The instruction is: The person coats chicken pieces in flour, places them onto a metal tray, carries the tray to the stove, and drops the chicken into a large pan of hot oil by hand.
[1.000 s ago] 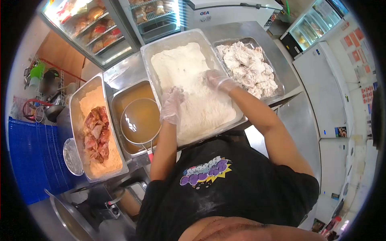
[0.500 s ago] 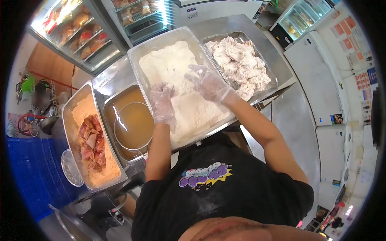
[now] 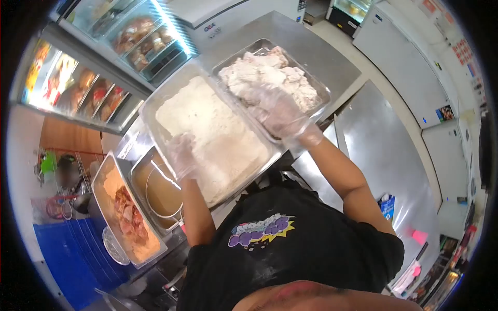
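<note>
My left hand (image 3: 184,157), in a clear plastic glove, is at the left side of a large tub (image 3: 150,111) of white flour (image 3: 205,122). Its fingers are blurred, and whether they hold anything does not show. My right hand (image 3: 284,116), gloved the same way, is over the near left part of a metal tray (image 3: 326,96). Flour-coated pieces of raw meat (image 3: 277,72) are heaped in that tray. Motion smears the right fingers too, so I cannot make out a grip.
Left of the tub stands a pan of brownish liquid (image 3: 161,189) with a round wire-rimmed strainer (image 3: 148,194) in it. Beyond it, a long pan (image 3: 162,248) holds orange powder and raw marinated meat (image 3: 129,215). Glass-door fridges (image 3: 122,98) stand behind. A steel counter (image 3: 384,150) lies right.
My right hand has moved from above the flour to the tray of coated meat. My left hand stays by the tub's left side. The camera view has turned and shifted.
</note>
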{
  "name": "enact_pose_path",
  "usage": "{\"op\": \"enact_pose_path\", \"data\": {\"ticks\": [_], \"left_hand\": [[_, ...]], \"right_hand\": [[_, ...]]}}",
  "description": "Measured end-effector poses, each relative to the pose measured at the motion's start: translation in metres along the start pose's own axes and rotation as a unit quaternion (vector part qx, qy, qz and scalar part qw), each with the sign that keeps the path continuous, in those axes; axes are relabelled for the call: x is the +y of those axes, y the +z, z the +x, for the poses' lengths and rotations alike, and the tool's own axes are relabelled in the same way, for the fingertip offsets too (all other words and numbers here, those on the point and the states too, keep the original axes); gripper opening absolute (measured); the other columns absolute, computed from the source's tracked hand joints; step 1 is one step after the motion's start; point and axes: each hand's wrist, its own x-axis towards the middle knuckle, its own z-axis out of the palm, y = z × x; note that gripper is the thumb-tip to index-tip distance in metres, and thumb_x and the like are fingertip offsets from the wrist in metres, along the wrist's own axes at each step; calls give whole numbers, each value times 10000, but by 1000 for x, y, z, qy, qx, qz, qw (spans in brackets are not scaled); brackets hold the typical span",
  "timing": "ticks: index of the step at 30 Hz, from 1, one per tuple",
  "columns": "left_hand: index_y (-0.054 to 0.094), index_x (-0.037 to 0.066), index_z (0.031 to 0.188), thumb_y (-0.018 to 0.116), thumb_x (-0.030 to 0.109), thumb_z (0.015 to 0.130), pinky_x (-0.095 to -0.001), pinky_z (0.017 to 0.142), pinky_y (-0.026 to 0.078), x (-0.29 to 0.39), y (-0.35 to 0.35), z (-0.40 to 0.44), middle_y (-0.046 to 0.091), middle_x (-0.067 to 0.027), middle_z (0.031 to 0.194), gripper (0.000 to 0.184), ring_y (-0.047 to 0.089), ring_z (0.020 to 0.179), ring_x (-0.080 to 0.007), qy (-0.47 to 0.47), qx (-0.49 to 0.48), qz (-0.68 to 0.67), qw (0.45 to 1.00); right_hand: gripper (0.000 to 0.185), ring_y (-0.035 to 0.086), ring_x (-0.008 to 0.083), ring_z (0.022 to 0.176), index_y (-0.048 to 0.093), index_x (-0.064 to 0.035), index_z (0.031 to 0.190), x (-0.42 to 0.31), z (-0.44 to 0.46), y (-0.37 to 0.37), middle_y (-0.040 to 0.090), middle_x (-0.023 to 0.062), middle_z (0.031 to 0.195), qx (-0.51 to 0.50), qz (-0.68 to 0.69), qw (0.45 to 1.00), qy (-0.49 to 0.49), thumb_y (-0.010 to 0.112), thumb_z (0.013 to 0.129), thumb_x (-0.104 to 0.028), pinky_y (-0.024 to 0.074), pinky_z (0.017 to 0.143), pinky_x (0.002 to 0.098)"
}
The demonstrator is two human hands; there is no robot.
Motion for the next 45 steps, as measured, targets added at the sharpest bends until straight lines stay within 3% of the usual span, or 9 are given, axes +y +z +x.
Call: {"op": "enact_pose_path", "data": {"ticks": [1, 7, 10, 14, 18, 20, 29, 38, 45], "left_hand": [[655, 16, 1018, 697, 85, 931, -315, 743, 562, 36, 8, -4, 702, -83, 942, 119, 686, 788, -194, -142, 0, -182, 973], [618, 28, 1094, 632, 14, 944, -322, 773, 564, 137, 105, -63, 683, -85, 959, 151, 672, 806, -173, -147, 9, -301, 942], [619, 34, 1113, 640, -4, 936, -338, 816, 568, 157, 142, -78, 678, -84, 998, 183, 677, 871, -175, -179, -6, -304, 936], [636, 30, 1131, 653, -11, 935, -339, 852, 561, 179, 168, -82, 677, -65, 1046, 201, 676, 948, -174, -163, -44, -253, 953], [682, 52, 1154, 682, 11, 931, -351, 851, 546, 210, 176, -60, 709, -88, 1064, 227, 682, 981, -232, 92, -131, 14, 987], [705, 71, 1184, 694, 22, 924, -362, 845, 540, 242, 179, -42, 724, -102, 1057, 265, 681, 983, -268, 339, -144, 200, 908], [733, 177, 1223, 742, 39, 758, -371, 685, 562, 309, 192, -26, 734, -58, 1002, 485, 698, 756, -273, 437, -230, 292, 819], [791, 171, 1083, 746, -14, 737, -419, 844, 547, 297, 186, -24, 714, -64, 1095, 395, 682, 965, -276, 344, -300, 280, 844], [765, 133, 1103, 726, -49, 784, -416, 880, 542, 278, 180, -26, 698, -106, 1157, 369, 657, 1046, -313, 361, -172, 305, 864]], "right_hand": [[414, 665, 363, 1166, 676, -44, 1301, 23, -7, -20, 643, 217, 1362, 1, 55, 996, 64, 671, 980, -306, 523, 1024, 432], [311, 684, 381, 1108, 717, -57, 1158, 161, -39, -64, 704, 207, 1219, 165, -41, 946, 275, 660, 962, -291, 526, 1005, 449], [281, 628, 347, 1246, 746, -48, 1154, 164, -42, -72, 704, 195, 1260, 128, -195, 972, 40, 696, 961, -246, 499, 1085, 429], [309, 616, 386, 1255, 718, -105, 1215, 130, -36, -74, 669, 176, 1332, 57, -41, 994, -79, 684, 914, -167, 498, 1098, 435], [401, 728, 305, 1004, 648, -72, 1257, 113, -28, -76, 677, 193, 1272, 33, -57, 961, -267, 664, 866, -161, 607, 896, 420], [406, 723, 296, 971, 654, -63, 1254, 105, -26, -73, 687, 175, 1214, 39, -56, 955, -287, 663, 859, -157, 602, 893, 414], [319, 675, 303, 908, 691, -51, 1141, 88, -14, -68, 660, 124, 964, 43, -52, 940, -336, 665, 840, -154, 579, 836, 413], [327, 689, 300, 970, 675, -50, 1155, 87, -15, -70, 673, 117, 989, 45, -140, 915, -376, 652, 848, -160, 587, 852, 413], [524, 701, 336, 1039, 656, -66, 1311, 76, -12, -86, 691, 141, 1189, 17, -177, 918, -354, 683, 791, -120, 601, 830, 446]]}}
